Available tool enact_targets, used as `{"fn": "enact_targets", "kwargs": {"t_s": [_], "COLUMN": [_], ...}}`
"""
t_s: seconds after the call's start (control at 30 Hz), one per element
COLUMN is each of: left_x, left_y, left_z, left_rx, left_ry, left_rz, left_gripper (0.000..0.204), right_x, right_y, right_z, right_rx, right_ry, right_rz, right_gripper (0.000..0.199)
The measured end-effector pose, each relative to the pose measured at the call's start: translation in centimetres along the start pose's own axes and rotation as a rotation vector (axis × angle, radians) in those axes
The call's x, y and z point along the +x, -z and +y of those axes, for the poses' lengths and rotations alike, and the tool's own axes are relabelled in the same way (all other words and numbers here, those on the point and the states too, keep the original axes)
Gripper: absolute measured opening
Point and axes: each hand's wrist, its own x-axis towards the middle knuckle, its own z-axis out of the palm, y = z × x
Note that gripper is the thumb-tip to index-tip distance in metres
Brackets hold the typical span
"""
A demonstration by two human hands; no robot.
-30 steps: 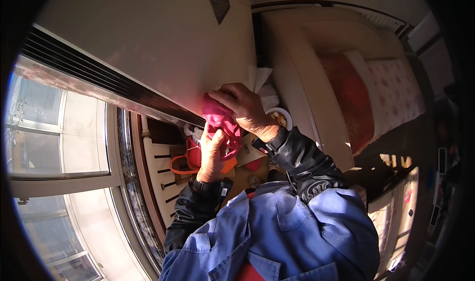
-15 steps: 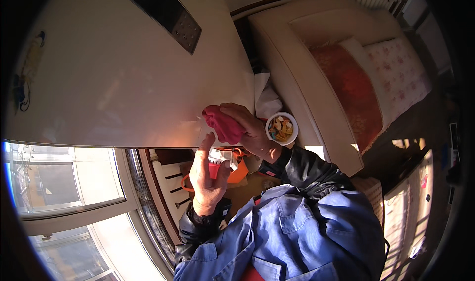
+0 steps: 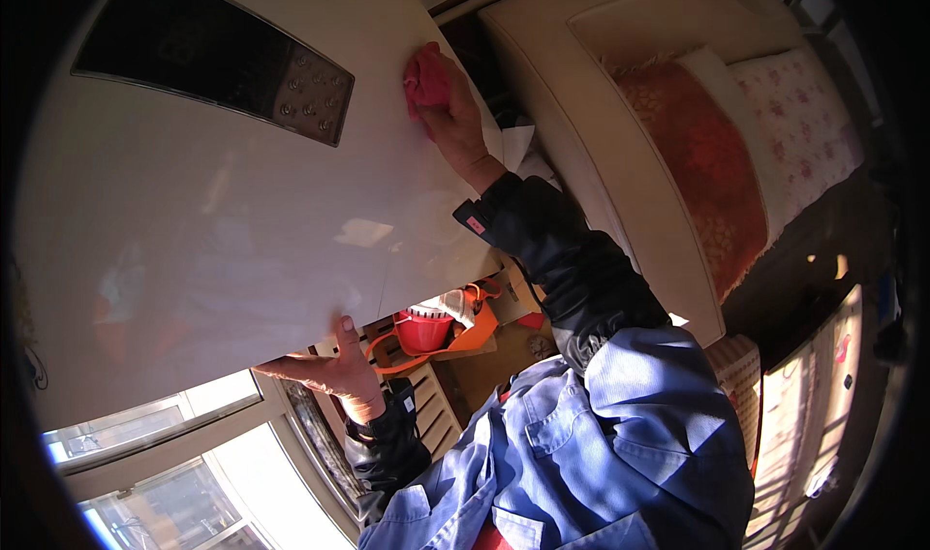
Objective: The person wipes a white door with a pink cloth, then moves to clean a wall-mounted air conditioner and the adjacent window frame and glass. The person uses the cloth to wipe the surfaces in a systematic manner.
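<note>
My right hand (image 3: 457,124) is closed round a crumpled pinkish-red cloth (image 3: 426,83). It presses the cloth to the pale, glossy front of a large cabinet-like appliance (image 3: 242,220), close to its right edge. A dark display panel (image 3: 213,61) with several round buttons lies to the left of the cloth. My left hand (image 3: 339,371) is at the appliance's lower edge, thumb up and fingers stretched apart, with nothing in it. Whether its fingers touch the edge I cannot tell.
Below the appliance stand a red bucket (image 3: 423,333) and an orange bag or strap (image 3: 475,335). A beige sofa (image 3: 581,143) with a red cover (image 3: 683,153) and a flowered cushion (image 3: 790,114) is at the right. Sunlit windows (image 3: 194,492) are at lower left.
My right hand has carried the cloth up and away to the appliance's upper right edge. My left hand has moved apart from it, left and down. The view has shifted, showing more of the display panel.
</note>
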Motion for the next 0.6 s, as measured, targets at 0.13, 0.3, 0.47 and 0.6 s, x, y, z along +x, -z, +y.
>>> {"fn": "enact_targets", "kwargs": {"t_s": [0.13, 0.3, 0.47, 0.6], "left_x": [-0.5, -1.3, -2.0, -2.4], "left_y": [-0.8, -0.6, -0.1, 0.4], "left_z": [-1.5, -3.3, -4.8, -5.9], "left_rx": [0.019, 0.163, 0.329, 0.392], "left_ry": [0.073, 0.049, 0.018, 0.015], "left_rz": [0.028, 0.038, 0.066, 0.130], "left_gripper": [0.120, 0.109, 0.106, 0.113], "right_x": [0.8, -10.3, -14.7, -6.9], "right_y": [2.2, 6.3, 8.4, 10.5], "right_z": [6.7, 14.8, 16.5, 21.6], "right_rx": [-0.127, -0.023, -0.016, -0.070], "right_ry": [0.017, -0.660, -0.801, -0.552], "right_rz": [0.132, 0.411, 0.412, 0.339], "right_gripper": [0.050, 0.056, 0.053, 0.048]}}
